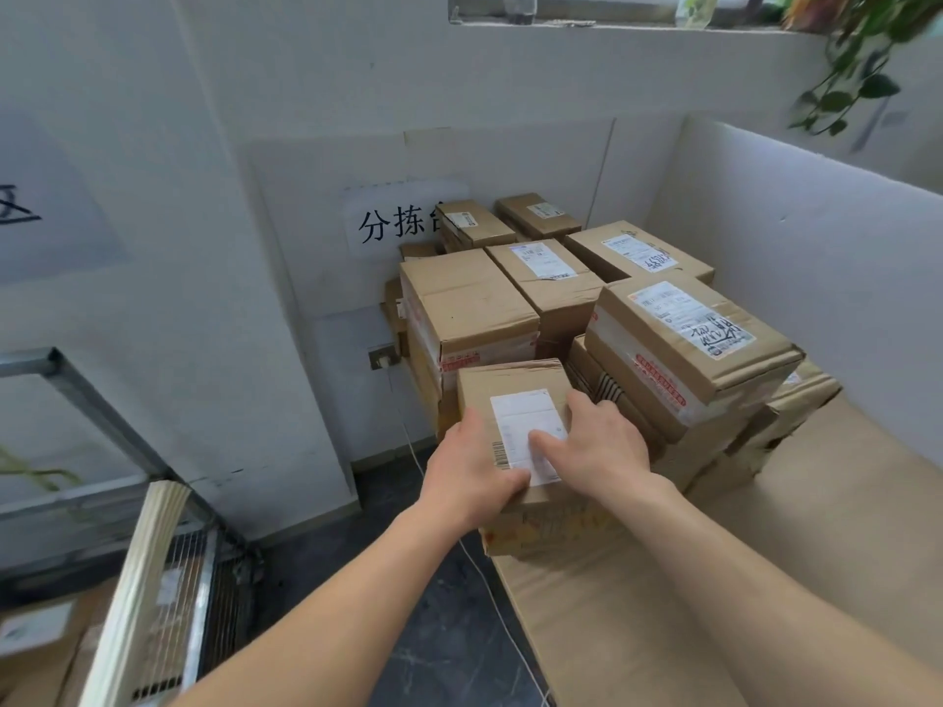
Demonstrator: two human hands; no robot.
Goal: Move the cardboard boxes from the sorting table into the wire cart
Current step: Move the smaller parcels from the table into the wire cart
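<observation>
One metal wire cart (196, 568) stands nearest, lower left. Our left grip (474, 469) curls round the near-left corner of one small brown cardboard box (515, 382) with a smooth white label. Our right grip (599, 446) clasps its top and right edge. It sits at the tan bench (638, 614) edge. Behind, at least seven taped, rectangular cardboard boxes (467, 298) are stacked.

It is bright here, with soft, even light and only small dark shadows between the cardboard boxes (469, 293). The plant (857, 58) up top and the wire cart (204, 579) down low look smeary. The white wall (153, 145) bends near the edges.
</observation>
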